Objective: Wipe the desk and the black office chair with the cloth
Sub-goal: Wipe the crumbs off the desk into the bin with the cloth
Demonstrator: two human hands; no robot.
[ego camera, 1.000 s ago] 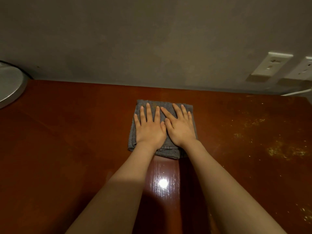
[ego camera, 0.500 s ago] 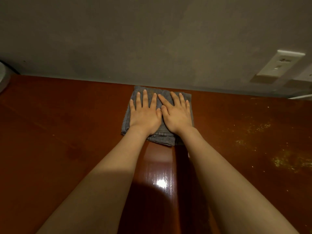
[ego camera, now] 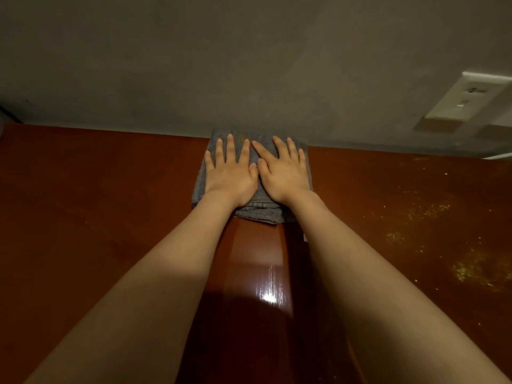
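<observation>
While both arms reach fwd across the table (ego camera: 83,217), I see from the head cam the left hand (ego camera: 231,177) and right hand (ego camera: 282,176) lying flat, side by side, on the cloth (ego camera: 260,210). Neither grip is closed: fingers are spread out straight, palms pressing down on the fabric, nothing pinched or curled around. Thumbs nearly touch in the middle.

Cloth is grey, folded into a rough square w/ layered edges showing at its near side. It sits on the red-brown table at the far edge, its top end touching the grey wall (ego camera: 249,65). Fingertips reach close to that wall line.

Table surface betw. the forearms is glossy, w/ a bright light glare (ego camera: 270,296) on it. To the right, well apart from the cloth, there are pale yellowish specks and smudges (ego camera: 471,270) on the wood. Upper right on the wall: a white outlet plate (ego camera: 468,97). Chair isn't in this view.
</observation>
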